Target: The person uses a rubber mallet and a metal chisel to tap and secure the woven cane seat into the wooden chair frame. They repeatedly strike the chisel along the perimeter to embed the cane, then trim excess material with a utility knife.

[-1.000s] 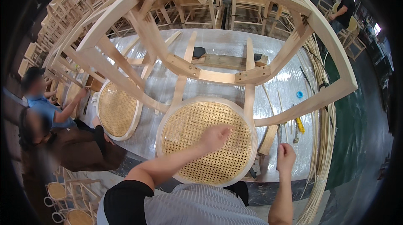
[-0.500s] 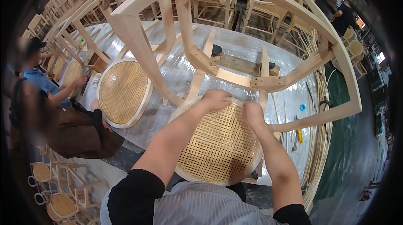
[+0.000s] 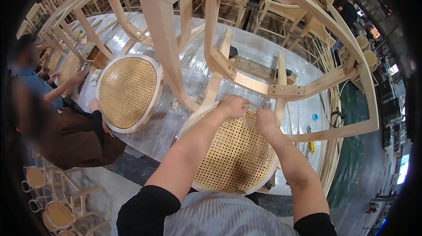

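The round cane seat, woven cane mesh in a pale wooden rim, lies directly in front of me under the chair frame. At its far edge my left hand is closed, fingers curled down toward the rim. Just right of it, my right hand is closed too, thumb side toward the left hand. A short piece of a thin pale strip shows between the two hands, along the rim. My fingers hide most of it, and its ends cannot be seen.
A second cane seat lies to the left, beside a co-worker's hand. Long rattan strips bundle along the table's right side, near a yellow-handled tool and a blue ring. A wooden box stands far left.
Both my hands stay at the seat's far rim, with a small gap between them where the pale strip now shows more. The whole view has shifted slightly.
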### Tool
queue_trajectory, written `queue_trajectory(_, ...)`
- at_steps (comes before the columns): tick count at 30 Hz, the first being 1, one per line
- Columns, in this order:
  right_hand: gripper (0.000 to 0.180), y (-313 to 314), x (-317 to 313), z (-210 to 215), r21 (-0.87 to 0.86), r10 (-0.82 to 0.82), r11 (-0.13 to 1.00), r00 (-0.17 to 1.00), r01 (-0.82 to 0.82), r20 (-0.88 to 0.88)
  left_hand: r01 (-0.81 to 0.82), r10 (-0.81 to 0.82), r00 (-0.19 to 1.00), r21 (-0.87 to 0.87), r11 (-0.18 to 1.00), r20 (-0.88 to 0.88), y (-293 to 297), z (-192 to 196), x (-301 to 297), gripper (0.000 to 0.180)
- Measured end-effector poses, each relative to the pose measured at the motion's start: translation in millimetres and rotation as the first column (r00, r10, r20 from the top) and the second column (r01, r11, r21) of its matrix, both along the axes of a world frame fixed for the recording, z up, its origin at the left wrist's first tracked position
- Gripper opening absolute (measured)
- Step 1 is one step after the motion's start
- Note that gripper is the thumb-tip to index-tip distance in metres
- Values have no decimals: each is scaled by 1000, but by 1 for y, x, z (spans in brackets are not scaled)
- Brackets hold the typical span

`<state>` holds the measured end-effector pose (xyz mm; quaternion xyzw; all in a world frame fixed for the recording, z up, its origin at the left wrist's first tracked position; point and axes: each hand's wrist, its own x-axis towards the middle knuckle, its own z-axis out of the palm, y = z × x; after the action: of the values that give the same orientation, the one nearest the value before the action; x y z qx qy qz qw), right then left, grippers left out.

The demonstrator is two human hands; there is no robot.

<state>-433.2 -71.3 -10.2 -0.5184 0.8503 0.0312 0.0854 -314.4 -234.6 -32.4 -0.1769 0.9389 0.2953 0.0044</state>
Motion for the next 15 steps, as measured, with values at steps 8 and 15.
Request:
queue_trajectory(8, 17, 5, -21, -4, -17, -42, 999, 999, 42, 19, 11, -10, 1000, 54, 998, -5, 3, 6, -9, 45)
queue_trajectory(15, 20, 4, -19, -1, -28, -132, 990, 983, 136, 127, 14, -14, 1000, 11, 1000, 2, 4, 4, -10, 45)
